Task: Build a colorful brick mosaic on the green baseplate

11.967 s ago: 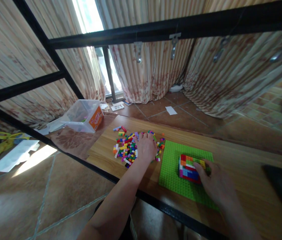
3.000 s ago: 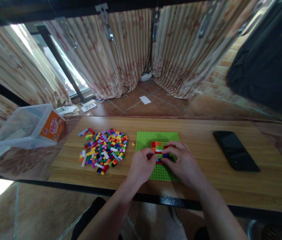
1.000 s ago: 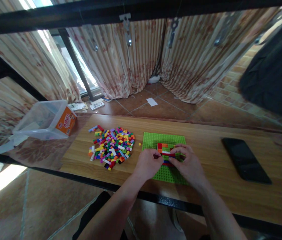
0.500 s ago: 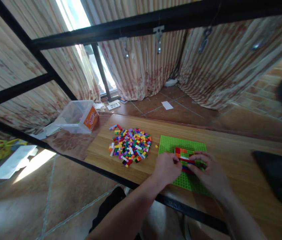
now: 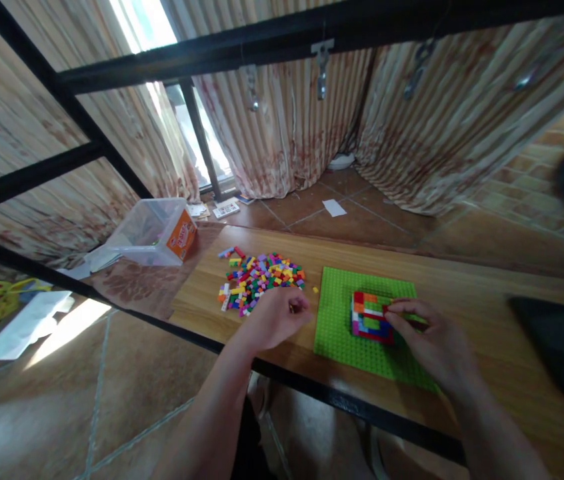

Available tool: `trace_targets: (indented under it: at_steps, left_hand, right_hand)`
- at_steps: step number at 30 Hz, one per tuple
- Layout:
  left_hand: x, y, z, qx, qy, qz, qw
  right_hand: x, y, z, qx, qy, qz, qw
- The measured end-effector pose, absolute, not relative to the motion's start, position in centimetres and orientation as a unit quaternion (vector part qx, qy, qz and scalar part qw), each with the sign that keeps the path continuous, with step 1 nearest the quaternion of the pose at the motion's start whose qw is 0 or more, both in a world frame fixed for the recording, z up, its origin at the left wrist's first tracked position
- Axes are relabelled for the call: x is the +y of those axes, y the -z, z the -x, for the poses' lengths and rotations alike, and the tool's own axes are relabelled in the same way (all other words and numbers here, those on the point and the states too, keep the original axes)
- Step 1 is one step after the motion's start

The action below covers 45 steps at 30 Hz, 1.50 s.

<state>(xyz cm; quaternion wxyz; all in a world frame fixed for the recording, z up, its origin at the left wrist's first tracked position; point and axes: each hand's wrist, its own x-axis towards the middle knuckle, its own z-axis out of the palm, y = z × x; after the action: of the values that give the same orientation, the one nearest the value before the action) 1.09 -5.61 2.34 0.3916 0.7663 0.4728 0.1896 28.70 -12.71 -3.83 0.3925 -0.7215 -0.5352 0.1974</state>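
A green baseplate (image 5: 342, 333) lies on the wooden table (image 5: 462, 300). On it stands a small multicoloured brick block (image 5: 368, 319) of red, orange, white and blue. My right hand (image 5: 429, 337) rests on the plate with its fingertips pinching the block's right edge. My left hand (image 5: 275, 317) hovers over the near right side of a pile of small coloured bricks (image 5: 257, 277), fingers curled and pinched; what they hold, if anything, is too small to see.
A clear plastic box (image 5: 155, 230) with an orange label sits at the table's left end. A black phone (image 5: 557, 347) lies at the right. A black metal frame crosses overhead; curtains and tiled floor lie beyond the table.
My left hand has left the brick block and moved left to the loose pile. My right hand stays at the block. The camera view has shifted slightly.
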Motion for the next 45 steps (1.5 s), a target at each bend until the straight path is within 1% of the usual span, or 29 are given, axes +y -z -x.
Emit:
trace_targets:
  at_steps: [4, 7, 9, 14, 17, 23, 25, 28, 35, 41, 45]
  left_hand:
    - [-5.4, -3.0, 2.4, 0.526, -0.13, -0.787, 0.295]
    - [-5.7, -2.8, 3.0, 0.557, -0.073, -0.8, 0.21]
    - [-6.0, -2.6, 2.9, 0.563, -0.049, -0.806, 0.178]
    - [-6.2, -2.1, 2.2, 0.557, -0.012, -0.815, 0.16]
    - [-6.1, -1.8, 1.9, 0.555, -0.005, -0.817, 0.156]
    - [-6.0, -1.9, 1.6, 0.547, -0.048, -0.823, 0.144]
    - [-5.9, -2.1, 1.3, 0.539, -0.077, -0.823, 0.159]
    - [-6.0, -2.2, 0.4, 0.53, -0.12, -0.813, 0.21]
    - [-7.1, -1.1, -3.3, 0.452, -0.227, -0.765, 0.399]
    - [-8.4, 0.4, -6.5, 0.413, -0.278, -0.702, 0.509]
    - [-8.7, 0.6, -8.1, 0.409, -0.289, -0.65, 0.572]
  right_hand:
    - [-12.3, 3.5, -28.8, -0.494, -0.203, 0.739, 0.41]
    - [-12.1, 3.3, -28.8, -0.491, -0.19, 0.742, 0.415]
    - [-11.9, 3.2, -28.8, -0.493, -0.188, 0.742, 0.415]
    - [-11.6, 2.9, -28.8, -0.471, -0.197, 0.762, 0.398]
    - [-11.6, 2.8, -28.8, -0.466, -0.203, 0.761, 0.403]
    - [-11.6, 2.6, -28.8, -0.465, -0.208, 0.753, 0.417]
    - [-11.6, 2.5, -28.9, -0.464, -0.207, 0.751, 0.422]
    - [-11.7, 2.5, -28.9, -0.466, -0.206, 0.744, 0.432]
    - [-12.0, 2.0, -29.0, -0.463, -0.198, 0.741, 0.444]
    - [-12.2, 2.0, -29.4, -0.461, -0.212, 0.719, 0.475]
    - [-12.9, 1.2, -29.3, -0.523, -0.242, 0.648, 0.499]
